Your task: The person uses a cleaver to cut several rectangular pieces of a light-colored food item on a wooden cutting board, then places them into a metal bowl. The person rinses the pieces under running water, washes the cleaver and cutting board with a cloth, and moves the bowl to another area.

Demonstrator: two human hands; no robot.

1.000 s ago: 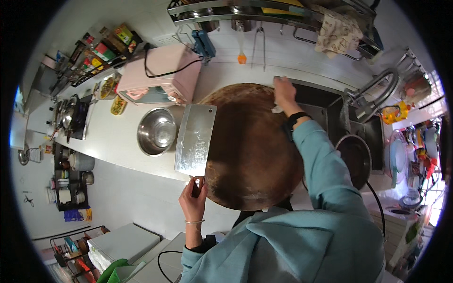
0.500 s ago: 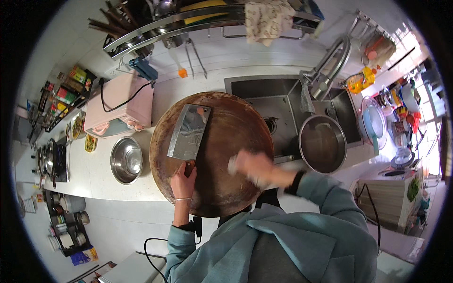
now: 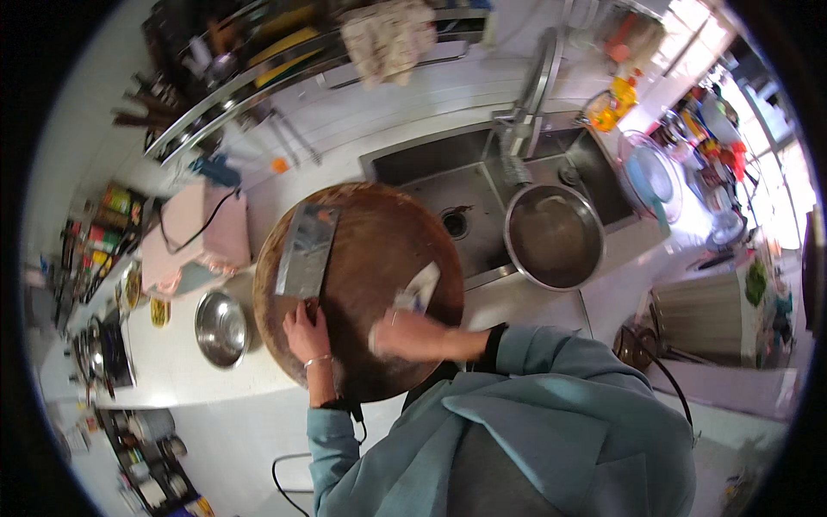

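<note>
A large round wooden chopping board lies on the counter, its brown surface stained. On its left half rests a cleaver with a broad steel blade pointing away from me. My left hand is closed round the cleaver's handle, most of which the fingers cover. Over the front right part of the board, my right hand, a little blurred, grips a white cloth. Part of the cloth sticks out beyond the fingers and touches the wood.
To the right is a steel sink with a metal basin of cloudy water on its near edge. A small steel bowl stands left of the board, near a pink toaster oven. Above runs a metal rack.
My right hand has swept the cloth leftward and nearer to me across the board. The left hand still holds the cleaver in place. The whole view has turned slightly.
</note>
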